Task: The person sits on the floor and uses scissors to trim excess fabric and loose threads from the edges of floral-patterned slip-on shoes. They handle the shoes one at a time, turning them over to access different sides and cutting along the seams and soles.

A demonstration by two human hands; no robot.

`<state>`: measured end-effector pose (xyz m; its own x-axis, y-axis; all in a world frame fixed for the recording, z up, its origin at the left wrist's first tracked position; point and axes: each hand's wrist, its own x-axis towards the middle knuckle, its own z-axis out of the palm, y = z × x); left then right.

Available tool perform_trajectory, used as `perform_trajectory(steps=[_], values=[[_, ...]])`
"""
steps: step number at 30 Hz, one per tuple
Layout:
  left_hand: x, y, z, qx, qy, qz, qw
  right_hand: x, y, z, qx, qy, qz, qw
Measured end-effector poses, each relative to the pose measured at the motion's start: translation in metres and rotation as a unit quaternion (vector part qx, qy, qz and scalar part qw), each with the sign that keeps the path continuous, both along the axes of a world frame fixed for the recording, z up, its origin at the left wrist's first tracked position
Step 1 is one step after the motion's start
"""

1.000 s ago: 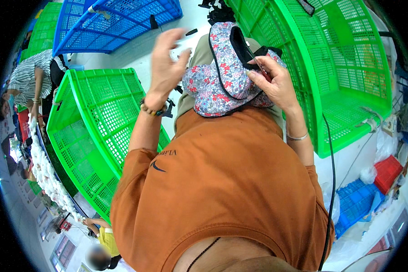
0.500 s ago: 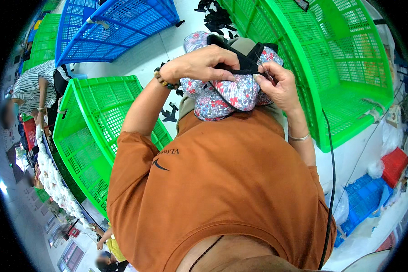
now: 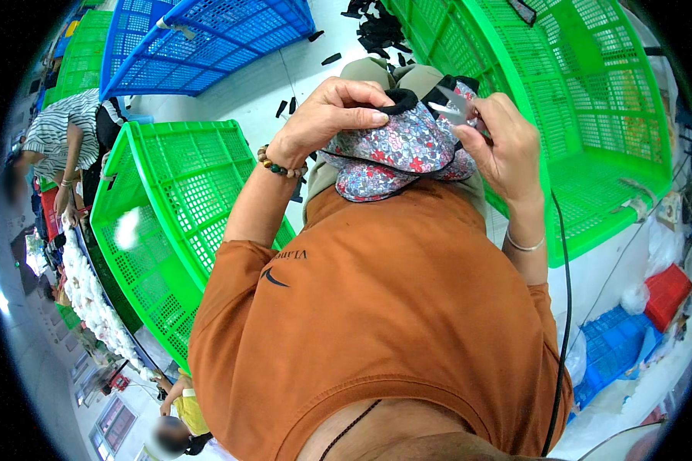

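In my lap rests a soft floral fabric piece (image 3: 400, 142) with black edging, slipper-like in shape, its print grey, red and white. My left hand (image 3: 327, 123) pinches its black-trimmed opening between thumb and fingers. A second floral piece (image 3: 365, 187) lies underneath, nearer my belly. In my right hand (image 3: 507, 146) are small metal thread snips (image 3: 455, 106); their blades stand apart and point left over the fabric. More black-edged floral cloth lies behind the blades. The snips' handles are mostly hidden in my fingers.
A large green plastic crate (image 3: 592, 165) stands close on my right, another green crate (image 3: 173, 207) on my left. Ahead left is a blue crate (image 3: 215, 46). Black scraps (image 3: 380, 31) litter the floor. A striped-shirted person (image 3: 65, 138) works at far left. A black cable (image 3: 565, 269) hangs at right.
The snips have come up into view as my right hand rose and moved right. The floral piece has turned, showing its side, and my left hand has shifted its hold along the black edge.
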<state>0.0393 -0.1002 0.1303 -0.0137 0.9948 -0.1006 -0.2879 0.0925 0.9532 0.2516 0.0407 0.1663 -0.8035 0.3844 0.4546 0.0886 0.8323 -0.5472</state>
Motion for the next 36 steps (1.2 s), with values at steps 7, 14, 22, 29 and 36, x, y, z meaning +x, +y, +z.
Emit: perform_trajectory(steps=[7, 14, 22, 29, 36], values=[[0.005, 0.012, 0.008, -0.006, -0.013, 0.003, 1.0, -0.002, 0.0, 0.015, 0.165, -0.086, 0.01, 0.983], [0.0, 0.018, -0.001, -0.041, -0.075, -0.01, 0.996, -0.007, 0.004, -0.006, 0.16, -0.053, 0.005, 0.986], [0.004, 0.02, -0.001, -0.049, -0.032, -0.012, 0.998, -0.013, 0.0, -0.005, 0.164, -0.06, -0.003, 0.985], [0.01, 0.009, 0.006, -0.033, 0.007, 0.008, 0.999, -0.002, 0.005, -0.019, 0.07, -0.112, -0.159, 0.979], [0.013, -0.007, 0.026, 0.041, 0.144, 0.061, 0.987, -0.003, -0.006, -0.023, -0.289, -0.037, 0.011, 0.957]])
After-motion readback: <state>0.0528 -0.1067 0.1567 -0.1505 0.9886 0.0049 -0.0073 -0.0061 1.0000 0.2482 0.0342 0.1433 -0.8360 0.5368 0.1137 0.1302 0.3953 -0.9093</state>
